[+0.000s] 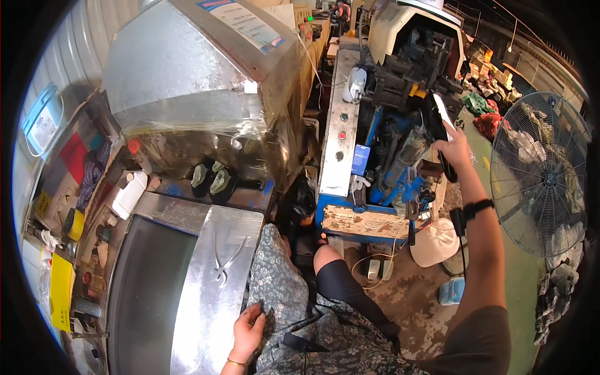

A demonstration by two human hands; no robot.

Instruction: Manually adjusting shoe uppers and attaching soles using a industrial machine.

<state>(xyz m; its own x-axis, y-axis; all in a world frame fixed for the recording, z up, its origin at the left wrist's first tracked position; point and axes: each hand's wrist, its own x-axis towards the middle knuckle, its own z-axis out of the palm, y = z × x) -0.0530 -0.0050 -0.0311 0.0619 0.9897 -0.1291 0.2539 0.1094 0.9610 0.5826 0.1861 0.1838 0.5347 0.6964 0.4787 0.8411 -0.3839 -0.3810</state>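
Observation:
My right hand (pixel 455 149) is raised beside a blue-framed machine (pixel 400 169), its fingers closed round a long black shoe (pixel 432 119) with a white edge. The shoe is held steeply tilted, its upper end close to the machine's dark jaws. Low on the left, my left hand (pixel 249 331) is by my floral apron (pixel 278 275), next to a shiny metal plate (pixel 212 312). Its fingers are loosely bent, thumb and fingertips a little apart, with nothing visible between them. Metal pincers (pixel 222 269) with curved handles lie on that plate.
Two dark shoes (pixel 209 180) with pale insides stand at the mouth of a metal hood (pixel 187 81), beyond a dark belt (pixel 153 281). A large fan (pixel 547 178) stands at the right. A white jug (pixel 434 242) and a blue container (pixel 451 291) are on the floor.

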